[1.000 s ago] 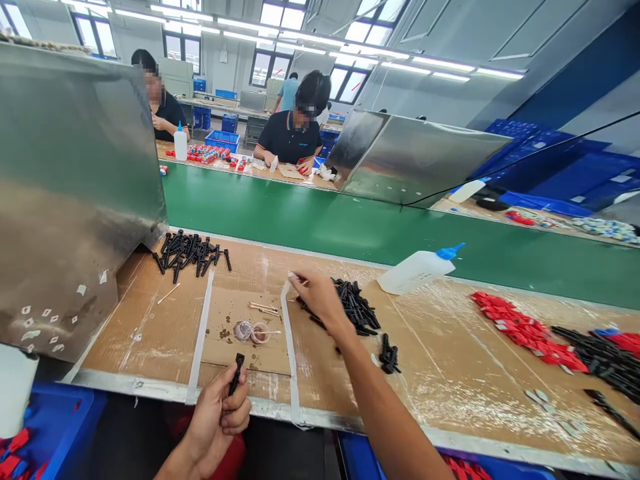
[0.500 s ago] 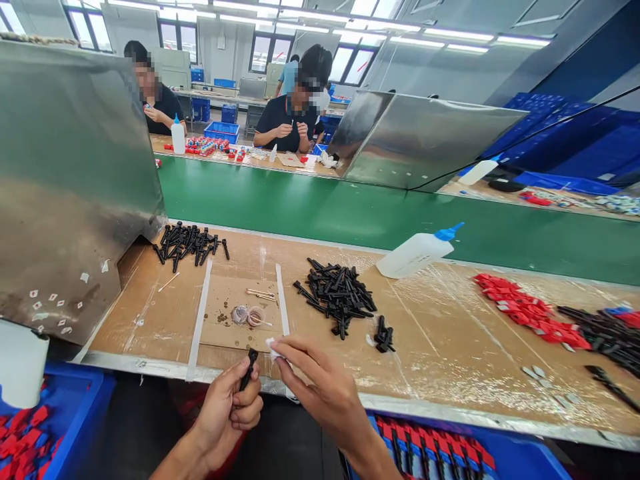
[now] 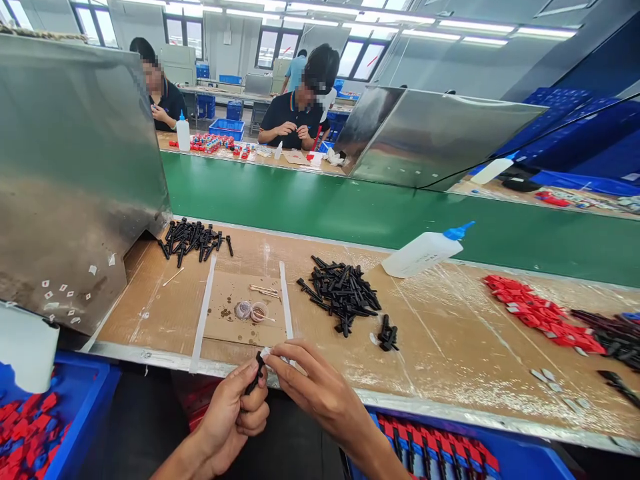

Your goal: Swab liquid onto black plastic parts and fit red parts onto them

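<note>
Left hand: your left hand (image 3: 233, 410) grips a small black part (image 3: 256, 377) upright, fingers wrapped around it, just off the worktop's (image 3: 450, 360) near edge.
Right hand: your right hand (image 3: 310, 387) pinches a small white piece (image 3: 267, 351) at the part's top.
Behind: a pile of black parts (image 3: 343, 297), a white squeeze bottle (image 3: 425, 250) lying beyond.

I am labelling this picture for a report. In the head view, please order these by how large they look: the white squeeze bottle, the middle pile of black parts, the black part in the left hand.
1. Pile of black parts.
2. White squeeze bottle; similar in length to the pile and farther away, so unsure.
3. Black part in the left hand: clearly smallest, despite being nearest.
</note>
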{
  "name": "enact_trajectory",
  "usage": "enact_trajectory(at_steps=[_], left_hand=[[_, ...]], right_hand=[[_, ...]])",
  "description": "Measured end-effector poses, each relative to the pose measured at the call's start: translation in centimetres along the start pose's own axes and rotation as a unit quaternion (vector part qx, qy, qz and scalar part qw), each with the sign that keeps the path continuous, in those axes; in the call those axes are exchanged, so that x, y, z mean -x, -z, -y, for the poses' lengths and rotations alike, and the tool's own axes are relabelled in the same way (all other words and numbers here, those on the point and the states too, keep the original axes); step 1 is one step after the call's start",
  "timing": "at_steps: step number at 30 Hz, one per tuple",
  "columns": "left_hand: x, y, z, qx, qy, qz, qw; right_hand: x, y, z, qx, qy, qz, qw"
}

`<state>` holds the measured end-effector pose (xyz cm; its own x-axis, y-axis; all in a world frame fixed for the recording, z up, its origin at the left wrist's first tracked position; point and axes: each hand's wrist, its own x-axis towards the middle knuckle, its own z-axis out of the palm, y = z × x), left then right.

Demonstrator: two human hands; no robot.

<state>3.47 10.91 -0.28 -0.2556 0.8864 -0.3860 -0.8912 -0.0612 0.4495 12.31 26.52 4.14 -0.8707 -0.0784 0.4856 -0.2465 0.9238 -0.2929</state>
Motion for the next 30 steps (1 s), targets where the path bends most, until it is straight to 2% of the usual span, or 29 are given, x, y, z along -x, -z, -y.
enact_trajectory(at_steps=[4, 8, 12, 18, 24, 30], left_hand=[[0.5, -0.3, -0.3, 0.046, 0.007, 0.021, 0.999], [1.2, -0.8, -1.1, 0.092, 0.021, 0.049, 0.994], [1.3, -1.2, -1.1, 0.088, 0.029, 0.047, 0.995], [1.2, -1.2, -0.4, 0.043, 0.011, 0.029, 0.999], [1.2, -1.3, -0.3, -0.012, -0.019, -0.002, 1.000], [1.2, -0.9, 0.3, 0.009, 0.013, -0.020, 1.000]], right_hand=[[0.9, 0.4, -0.2, 0.030, 0.003, 0.002, 1.000], [1.4, 0.6, -0.3, 0.055, -0.021, -0.043, 0.997], [1.0, 0.7, 0.3, 0.039, -0.021, -0.072, 0.996], [0.0, 0.5, 1.0, 0.019, -0.001, -0.048, 0.999], [-0.2, 0.7, 1.1, 0.042, 0.031, -0.020, 0.998], [0.3, 0.8, 1.3, 0.091, 0.051, 0.006, 0.994]])
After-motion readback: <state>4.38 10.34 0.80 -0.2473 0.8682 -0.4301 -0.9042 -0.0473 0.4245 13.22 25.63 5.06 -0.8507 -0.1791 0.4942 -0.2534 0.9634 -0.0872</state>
